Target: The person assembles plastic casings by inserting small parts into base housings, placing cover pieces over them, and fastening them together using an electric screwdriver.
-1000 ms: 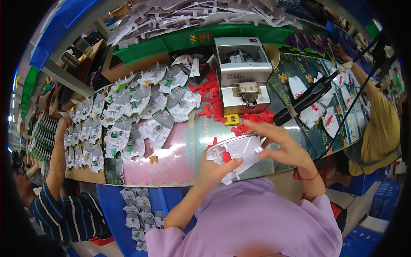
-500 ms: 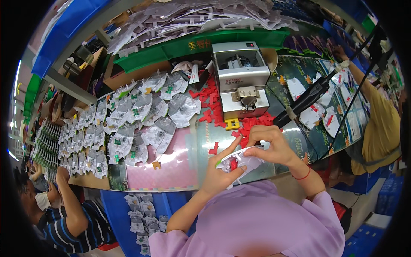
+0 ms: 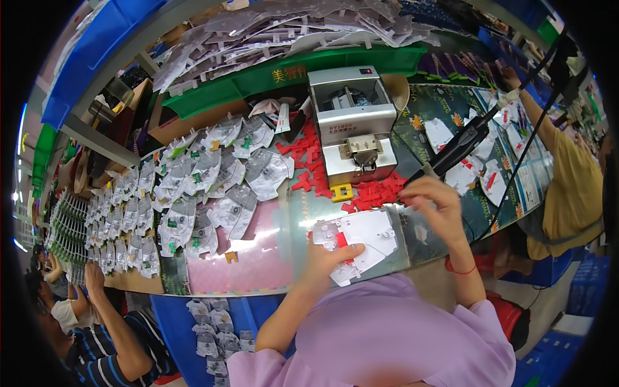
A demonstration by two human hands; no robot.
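My left hand (image 3: 324,257) grips a flat white plastic part (image 3: 369,237) by its near left corner, thumb next to a red piece (image 3: 340,240) fitted on it. The part lies low over the glossy bench edge (image 3: 284,258). My right hand (image 3: 437,205) is up and right of the part, off it, fingers curled beside the lower tip of a black power screwdriver (image 3: 461,145) that hangs on a cable. Whether those fingers hold anything is hidden.
A grey box-shaped machine (image 3: 351,122) stands behind the part, with loose red clips (image 3: 377,193) and a yellow piece (image 3: 342,191) in front of it. Rows of white parts (image 3: 193,187) cover the left bench. One person in yellow (image 3: 570,187) works at right, another in stripes (image 3: 116,342) at lower left.
My right hand has lifted off the white part and moved up and right toward the screwdriver tip. My left hand keeps hold of the part, which now lies flatter.
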